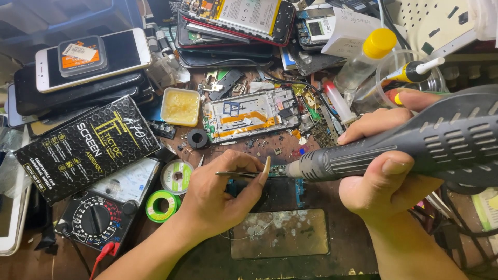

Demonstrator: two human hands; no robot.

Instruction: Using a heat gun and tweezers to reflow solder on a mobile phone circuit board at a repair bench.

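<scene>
The small green circuit board [282, 171] lies near the middle of the cluttered worktop [353, 249], just above a dark glass plate [280, 233], and most of it sits behind my fingers. My left hand [223, 194] is closed around thin metal tweezers [241, 175], tips pointing at the board. My right hand [386, 171] is wrapped tight around the grey ribbed hot-air tool [415, 150], its nozzle almost touching the board's right edge.

As I judge it, the nozzle this close could scorch the board or blow loose parts away, and my left thumb sits near enough to the hot stream to get burned. A tweezer slip could knock a softened part askew.

I cannot make out what the tweezer tips grip, if anything. Further out lie an opened silver phone frame [254, 114], a yellow flux tub [180, 106], green solder reels [162, 205], a black multimeter [96, 220] and stacked phones [93, 59]. The tool's rear is cut off at the right.
</scene>
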